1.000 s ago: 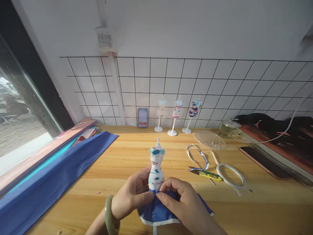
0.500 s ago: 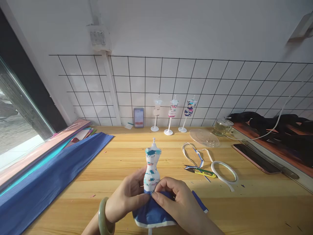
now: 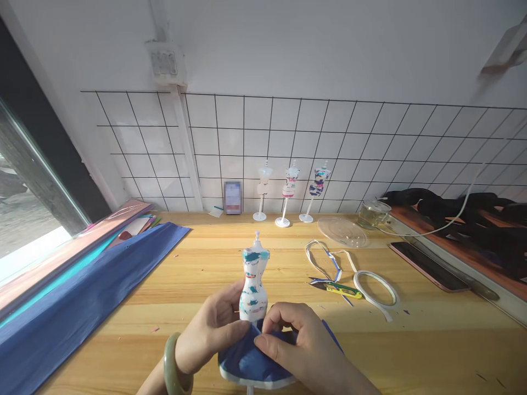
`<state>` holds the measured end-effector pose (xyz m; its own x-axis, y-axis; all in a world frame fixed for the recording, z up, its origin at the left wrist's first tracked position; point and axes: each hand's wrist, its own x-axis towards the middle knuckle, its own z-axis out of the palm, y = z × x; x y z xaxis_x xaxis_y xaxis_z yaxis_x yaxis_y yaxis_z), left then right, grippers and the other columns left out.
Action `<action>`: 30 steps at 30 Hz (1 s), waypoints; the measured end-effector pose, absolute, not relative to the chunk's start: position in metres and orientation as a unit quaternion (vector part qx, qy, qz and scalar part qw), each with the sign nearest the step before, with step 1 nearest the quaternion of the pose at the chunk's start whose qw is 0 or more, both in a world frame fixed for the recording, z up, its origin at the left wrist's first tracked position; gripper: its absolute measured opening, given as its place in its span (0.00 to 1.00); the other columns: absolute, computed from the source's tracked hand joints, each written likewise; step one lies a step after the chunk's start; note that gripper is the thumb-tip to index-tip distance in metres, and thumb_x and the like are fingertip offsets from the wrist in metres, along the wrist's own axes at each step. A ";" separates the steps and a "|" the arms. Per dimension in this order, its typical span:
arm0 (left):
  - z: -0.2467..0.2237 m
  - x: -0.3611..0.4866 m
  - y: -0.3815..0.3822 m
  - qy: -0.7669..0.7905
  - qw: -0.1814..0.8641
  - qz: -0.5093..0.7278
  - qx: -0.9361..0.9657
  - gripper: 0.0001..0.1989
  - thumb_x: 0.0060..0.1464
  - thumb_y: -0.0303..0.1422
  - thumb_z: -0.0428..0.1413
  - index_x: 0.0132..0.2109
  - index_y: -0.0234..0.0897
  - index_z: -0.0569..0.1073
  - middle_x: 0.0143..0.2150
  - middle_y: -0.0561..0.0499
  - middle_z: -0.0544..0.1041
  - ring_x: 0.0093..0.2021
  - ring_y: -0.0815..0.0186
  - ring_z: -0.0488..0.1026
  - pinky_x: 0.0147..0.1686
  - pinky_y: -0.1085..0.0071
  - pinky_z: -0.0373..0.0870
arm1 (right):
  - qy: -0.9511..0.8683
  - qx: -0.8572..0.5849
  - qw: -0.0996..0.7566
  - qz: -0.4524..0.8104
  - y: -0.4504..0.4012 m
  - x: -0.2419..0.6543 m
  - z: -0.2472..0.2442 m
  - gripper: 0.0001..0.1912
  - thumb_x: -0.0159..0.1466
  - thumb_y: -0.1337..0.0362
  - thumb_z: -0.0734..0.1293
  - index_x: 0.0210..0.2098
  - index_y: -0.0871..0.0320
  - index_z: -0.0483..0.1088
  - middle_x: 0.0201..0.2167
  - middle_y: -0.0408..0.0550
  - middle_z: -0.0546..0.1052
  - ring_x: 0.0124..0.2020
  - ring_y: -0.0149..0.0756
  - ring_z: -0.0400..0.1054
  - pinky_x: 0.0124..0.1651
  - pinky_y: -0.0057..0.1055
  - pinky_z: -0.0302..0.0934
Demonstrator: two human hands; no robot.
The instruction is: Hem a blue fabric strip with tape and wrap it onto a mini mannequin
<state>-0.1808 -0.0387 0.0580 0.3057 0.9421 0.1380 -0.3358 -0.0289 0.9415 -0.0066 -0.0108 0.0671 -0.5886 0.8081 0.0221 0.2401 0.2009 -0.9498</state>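
A small white dress-form mannequin (image 3: 253,299), with patches of teal and other colours, stands upright on a thin stem in front of me. Around its hips hangs a blue skirt (image 3: 247,359) with a white lower edge; its material, paper or cloth, I cannot tell. My left hand (image 3: 214,329), a bangle at its wrist, closes round the form from the left, its thumb pressing the skirt's top edge. Thumb and forefinger of my right hand (image 3: 298,343) pinch the skirt's top edge at the right. The form's base is out of sight.
Three more dress forms, one of them (image 3: 291,189) in the middle, stand by the wall. To the right lie a roll of tape (image 3: 394,291), a yellow-green cutter (image 3: 343,292), tape strips and a phone (image 3: 428,266). Blue sheet material (image 3: 102,280) covers the table's left side.
My right thumb and forefinger have moved slightly away from my left thumb, and the skirt's top edge between them now gapes from the form. The form has shifted a little left.
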 end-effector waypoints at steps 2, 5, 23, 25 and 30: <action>0.057 -0.181 -0.039 0.309 0.620 0.514 0.506 0.25 0.48 0.31 0.58 0.55 0.38 0.66 0.45 0.44 0.74 0.45 0.57 0.69 0.47 0.61 0.62 | -0.732 -0.358 0.280 0.507 -0.010 -0.007 0.066 0.07 0.54 0.63 0.67 0.22 0.59 0.68 0.20 0.39 0.68 0.25 0.28 0.60 0.29 0.23 0.55; 0.056 -0.180 -0.040 0.322 0.604 0.526 0.505 0.24 0.48 0.32 0.59 0.54 0.40 0.67 0.44 0.46 0.74 0.45 0.58 0.69 0.48 0.62 0.61 | -0.752 -0.355 0.285 0.477 -0.009 -0.006 0.063 0.07 0.55 0.63 0.66 0.24 0.59 0.70 0.19 0.39 0.69 0.24 0.28 0.60 0.28 0.23 0.54; 0.058 -0.179 -0.041 0.308 0.597 0.504 0.542 0.23 0.48 0.32 0.58 0.53 0.37 0.65 0.42 0.46 0.72 0.45 0.57 0.69 0.47 0.60 0.63 | -0.757 -0.352 0.290 0.469 -0.011 -0.008 0.064 0.08 0.57 0.62 0.64 0.24 0.58 0.71 0.18 0.39 0.69 0.22 0.27 0.59 0.25 0.23 0.52; 0.058 -0.179 -0.041 0.308 0.601 0.507 0.535 0.24 0.48 0.31 0.58 0.54 0.38 0.65 0.44 0.46 0.72 0.46 0.57 0.68 0.48 0.60 0.62 | -0.759 -0.355 0.287 0.465 -0.011 -0.007 0.064 0.08 0.56 0.60 0.66 0.26 0.57 0.74 0.19 0.40 0.71 0.22 0.28 0.61 0.26 0.23 0.54; 0.058 -0.179 -0.041 0.309 0.621 0.502 0.517 0.24 0.48 0.31 0.59 0.54 0.39 0.65 0.45 0.45 0.72 0.46 0.57 0.68 0.48 0.61 0.62 | -0.770 -0.365 0.288 0.436 -0.009 -0.008 0.062 0.07 0.56 0.61 0.65 0.27 0.57 0.75 0.20 0.41 0.72 0.23 0.29 0.62 0.26 0.24 0.56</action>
<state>-0.1790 -0.0407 0.0584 0.3056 0.9425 0.1352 -0.3046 -0.0378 0.9517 -0.0081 -0.0095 0.0622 -0.5680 0.8133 0.1259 0.3101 0.3532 -0.8827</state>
